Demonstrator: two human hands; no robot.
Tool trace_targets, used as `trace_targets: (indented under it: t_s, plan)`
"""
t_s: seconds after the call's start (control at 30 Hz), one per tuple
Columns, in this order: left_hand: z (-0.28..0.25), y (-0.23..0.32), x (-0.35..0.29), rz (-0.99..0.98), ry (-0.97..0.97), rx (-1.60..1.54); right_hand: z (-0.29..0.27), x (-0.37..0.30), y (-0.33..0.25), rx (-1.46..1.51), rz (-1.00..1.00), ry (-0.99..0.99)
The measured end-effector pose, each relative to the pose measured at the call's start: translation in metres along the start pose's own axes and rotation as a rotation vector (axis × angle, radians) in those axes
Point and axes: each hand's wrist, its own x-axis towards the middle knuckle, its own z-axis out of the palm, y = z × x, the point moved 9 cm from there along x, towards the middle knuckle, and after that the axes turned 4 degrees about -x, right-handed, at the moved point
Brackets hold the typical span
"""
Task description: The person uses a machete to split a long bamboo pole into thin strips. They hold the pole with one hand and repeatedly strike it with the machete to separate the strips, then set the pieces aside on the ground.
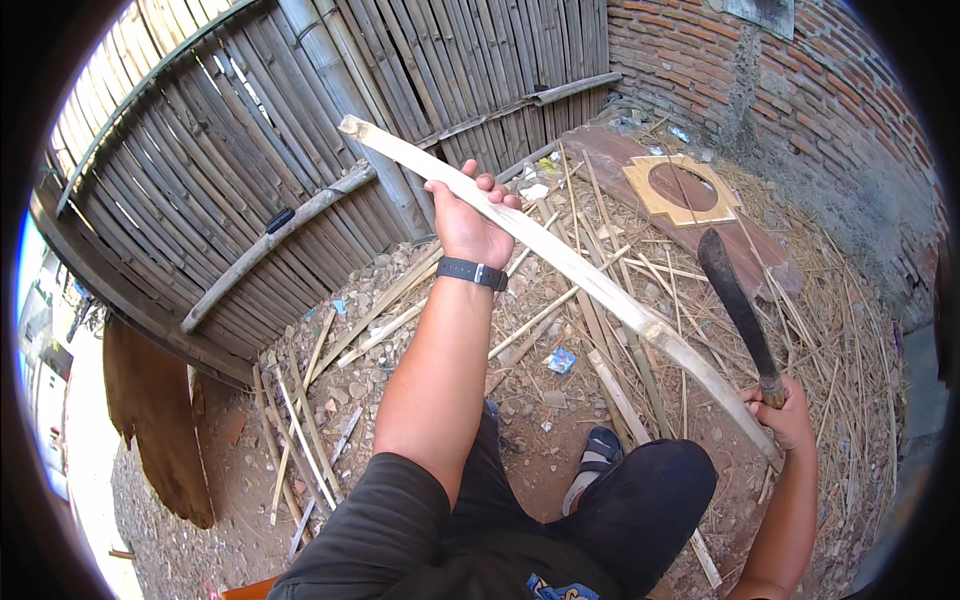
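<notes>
A long, pale split bamboo strip (590, 275) slants across the view, from the fence side at upper left down to the lower right, with a node and a bend in its lower part. My left hand (472, 222), palm up, has its fingers curled round the strip's upper half. At the right, my right hand (788, 418) grips the handle of a machete (738, 300), whose dark curved blade points up and away from me. The strip's lower end lies against this hand; whether the fingers also pinch it I cannot tell.
Bamboo sticks and slats (610, 385) litter the stony dirt ground. A brown board (605, 160) bears a yellowish panel (640, 180) with a round hole. A bamboo fence (280, 110) and a brick wall (680, 55) enclose the far side. A brown sheet (150, 420) leans at the left.
</notes>
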Motion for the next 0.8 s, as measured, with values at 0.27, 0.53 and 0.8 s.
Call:
trace_targets:
  t_s: [0.27, 0.53, 0.8]
  plan:
    - [0.086, 0.093, -0.033, 0.356, -0.189, 0.431, -0.015, 0.040, -0.042, -0.014, -0.181, 0.270]
    - [0.102, 0.099, -0.040, 0.456, -0.257, 0.680, 0.046, 0.044, -0.085, 0.087, -0.216, 0.224]
    - [0.085, 0.064, -0.032, 0.386, -0.305, 0.821, 0.094, 0.062, -0.128, 0.368, -0.319, 0.198]
